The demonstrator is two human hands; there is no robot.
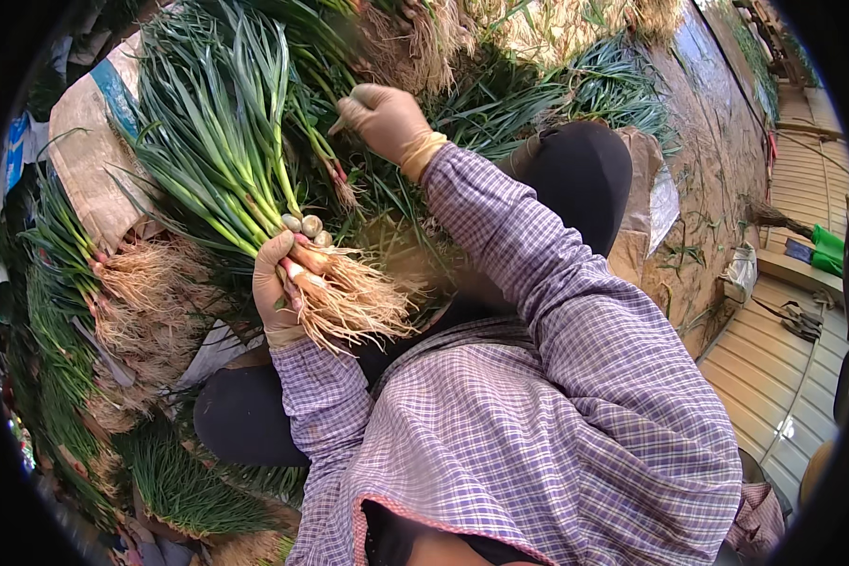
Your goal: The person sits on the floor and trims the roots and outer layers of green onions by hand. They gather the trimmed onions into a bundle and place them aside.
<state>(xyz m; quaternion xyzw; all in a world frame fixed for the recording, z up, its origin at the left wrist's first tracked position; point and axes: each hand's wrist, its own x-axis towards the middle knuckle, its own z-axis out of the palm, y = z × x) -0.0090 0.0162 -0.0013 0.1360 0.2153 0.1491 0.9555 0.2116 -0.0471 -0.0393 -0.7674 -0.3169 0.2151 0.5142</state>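
My gloved left hand (pixel 274 283) is closed around a bundle of green garlic plants (pixel 240 177), just above their reddish bulbs. The pale roots (pixel 354 297) fan out towards my lap, and the long green leaves point up and to the left. Several round, whitish ends (pixel 311 226) show beside the thumb. My gloved right hand (pixel 385 120) is raised to the right of the bundle, thumb and fingers bent close together; whether something thin is between them cannot be made out. Below it lie a few loose plants with reddish bulbs (pixel 341 185).
Rooted bundles (pixel 134 276) lie at the left beside a woven sack (pixel 88 141). More bundles with pale roots (pixel 424 42) are at the top. Cut leaves (pixel 608 85) are heaped beyond my right knee. A green bundle (pixel 191 481) lies lower left, and corrugated metal sheeting (pixel 764 375) is at right.
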